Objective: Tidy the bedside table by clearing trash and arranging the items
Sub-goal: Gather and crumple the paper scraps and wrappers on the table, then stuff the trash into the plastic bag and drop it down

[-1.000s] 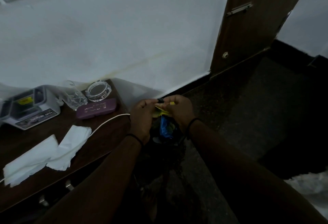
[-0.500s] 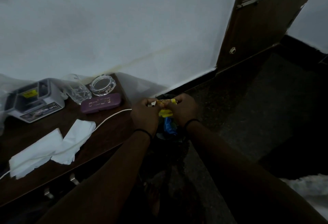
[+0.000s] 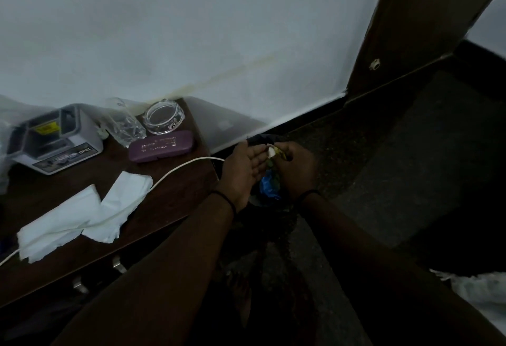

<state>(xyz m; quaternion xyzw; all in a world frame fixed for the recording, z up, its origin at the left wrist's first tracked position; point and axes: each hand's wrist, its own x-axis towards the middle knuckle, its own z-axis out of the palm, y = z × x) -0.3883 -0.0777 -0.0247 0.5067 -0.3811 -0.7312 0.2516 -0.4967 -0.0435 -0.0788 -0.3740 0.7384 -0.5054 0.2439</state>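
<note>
While your hands meet beside the desk (image 3: 175,197), you hold small trash.
Your right hand (image 3: 297,166) pinches the yellow-white wrapper scraps (image 3: 275,151); your left hand (image 3: 243,170) lies flat, fingers straight, just under them.

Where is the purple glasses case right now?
In the head view, the purple case lies at the back of the bedside table, just in front of the glass ashtray, left of both hands.

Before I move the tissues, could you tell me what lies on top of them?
A white cable runs across the two white tissues on the bedside table. Whatever may lie beneath the tissues is covered.
</note>
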